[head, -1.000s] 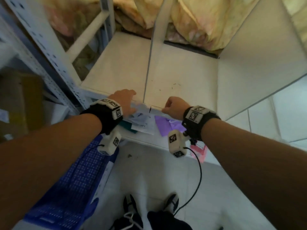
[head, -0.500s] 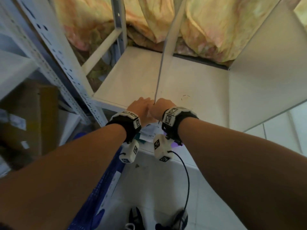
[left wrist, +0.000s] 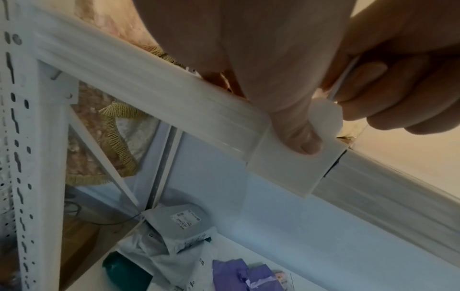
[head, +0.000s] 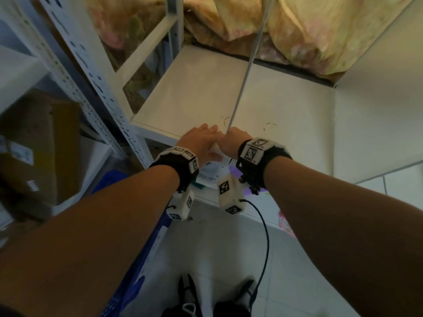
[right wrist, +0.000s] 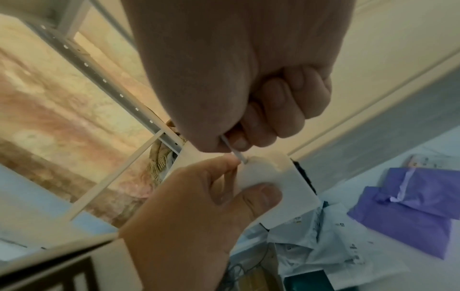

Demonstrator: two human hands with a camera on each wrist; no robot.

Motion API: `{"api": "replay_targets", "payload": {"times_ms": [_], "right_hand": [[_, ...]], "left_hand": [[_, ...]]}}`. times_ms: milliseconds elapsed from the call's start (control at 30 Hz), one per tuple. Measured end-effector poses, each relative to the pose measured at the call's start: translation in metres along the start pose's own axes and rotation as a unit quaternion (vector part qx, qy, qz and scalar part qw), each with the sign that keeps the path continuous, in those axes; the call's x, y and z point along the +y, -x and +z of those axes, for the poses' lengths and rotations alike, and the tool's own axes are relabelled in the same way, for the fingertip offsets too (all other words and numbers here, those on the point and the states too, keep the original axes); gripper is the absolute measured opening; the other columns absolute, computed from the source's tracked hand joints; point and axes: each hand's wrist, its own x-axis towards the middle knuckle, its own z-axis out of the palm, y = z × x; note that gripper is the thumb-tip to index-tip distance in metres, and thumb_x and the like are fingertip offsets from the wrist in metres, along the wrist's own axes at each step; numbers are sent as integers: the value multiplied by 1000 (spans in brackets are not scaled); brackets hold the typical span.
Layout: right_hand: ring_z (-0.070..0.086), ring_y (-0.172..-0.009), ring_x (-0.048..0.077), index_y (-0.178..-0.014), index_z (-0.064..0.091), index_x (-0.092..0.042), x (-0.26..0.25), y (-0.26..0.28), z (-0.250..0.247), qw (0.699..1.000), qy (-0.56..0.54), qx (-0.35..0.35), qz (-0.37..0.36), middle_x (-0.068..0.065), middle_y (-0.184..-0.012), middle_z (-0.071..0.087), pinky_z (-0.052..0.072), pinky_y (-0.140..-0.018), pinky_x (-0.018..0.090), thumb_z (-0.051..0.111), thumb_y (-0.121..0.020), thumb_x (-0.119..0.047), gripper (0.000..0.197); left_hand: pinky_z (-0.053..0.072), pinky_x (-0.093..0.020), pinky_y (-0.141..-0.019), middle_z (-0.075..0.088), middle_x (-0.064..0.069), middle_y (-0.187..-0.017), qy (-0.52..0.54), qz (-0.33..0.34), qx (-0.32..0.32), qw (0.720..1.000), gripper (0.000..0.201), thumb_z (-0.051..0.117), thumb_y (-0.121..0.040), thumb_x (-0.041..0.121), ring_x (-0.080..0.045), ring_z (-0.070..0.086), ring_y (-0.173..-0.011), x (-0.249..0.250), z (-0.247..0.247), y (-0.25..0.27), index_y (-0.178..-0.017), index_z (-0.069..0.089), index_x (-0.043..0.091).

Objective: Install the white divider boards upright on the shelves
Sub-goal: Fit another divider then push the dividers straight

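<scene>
My right hand (head: 233,143) pinches the thin white divider board (head: 245,72), upright at the shelf's (head: 194,97) front edge. My left hand (head: 199,141) grips the white plastic clip (left wrist: 293,167) there.

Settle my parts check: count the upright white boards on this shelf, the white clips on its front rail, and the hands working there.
Upright boards: 2 (thin middle board, wide right board)
Clips: 1 (white clip)
Hands: 2 (left hand, right hand)
Total: 5

Bare forearms end in black wristbands (head: 176,164) carrying white blocks printed with square black-and-white markers, a black cable (head: 263,227) trailing from the right-of-centre block (head: 230,194) toward dark shoes (head: 190,300).
</scene>
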Motion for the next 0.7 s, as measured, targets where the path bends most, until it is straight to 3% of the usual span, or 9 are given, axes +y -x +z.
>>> {"api": "replay_targets", "payload": {"times_ms": [67,267,367,433,500,533,600,700], "right_hand": [[51,-123,32,-136,47,-2,-2,1,0,1000,19,-10,-1,17,-136,51,41,-101,37,43,-100,-31,46],[49,-126,32,-138,44,0,2,-11,1,1000,-21,-16,7,19,-137,50,42,-100,34,37,-103,-27,45],[59,-104,30,-126,56,-2,10,-10,8,995,-97,-10,6,17,-124,59,43,-70,27,48,-97,-30,41],[56,-74,24,-111,61,-4,12,-1,2,991,-124,-44,24,14,-94,62,41,-55,25,50,-95,-29,32],[54,-59,19,-100,60,-1,17,10,-23,991,-122,-59,14,8,-77,58,40,-45,23,49,-96,-20,23],[55,-58,19,-106,59,2,19,18,-44,989,-144,-34,5,7,-77,59,39,-44,23,46,-96,-18,25],[57,-53,20,-123,51,-3,17,46,-98,959,-272,84,1,9,-74,61,36,-46,24,42,-98,-23,34],[54,-53,21,-123,53,-11,-7,92,-161,924,-305,223,-63,15,-74,62,38,-50,28,39,-97,-46,46]], "left_hand": [[40,-50,-101,47,-1,-139,-5,-5,-8,1000,77,47,-64,68,-31,43,-124,-2,1,-1,-131,41,32],[37,-45,-104,44,2,-143,-5,9,10,1000,72,62,-72,61,-27,40,-129,-3,2,-4,-135,43,32],[38,-45,-103,45,1,-142,-15,12,5,1000,71,63,-72,59,-28,41,-128,-1,0,-3,-134,44,30],[37,-45,-102,43,-1,-143,-27,8,-5,1000,72,63,-74,57,-29,40,-128,1,-3,-2,-135,43,24],[36,-46,-102,41,-4,-146,-29,10,-12,999,73,63,-78,55,-31,38,-129,1,-7,-2,-138,41,20],[34,-45,-104,37,-4,-150,-20,12,-16,1000,75,62,-79,55,-32,36,-132,1,-9,1,-141,39,19],[27,-45,-112,26,-4,-158,6,8,-33,999,80,62,-83,54,-31,28,-140,3,-16,6,-147,33,18],[27,-45,-113,27,-4,-158,19,-10,-56,998,76,64,-84,51,-31,27,-141,10,-30,14,-145,36,17]]}}
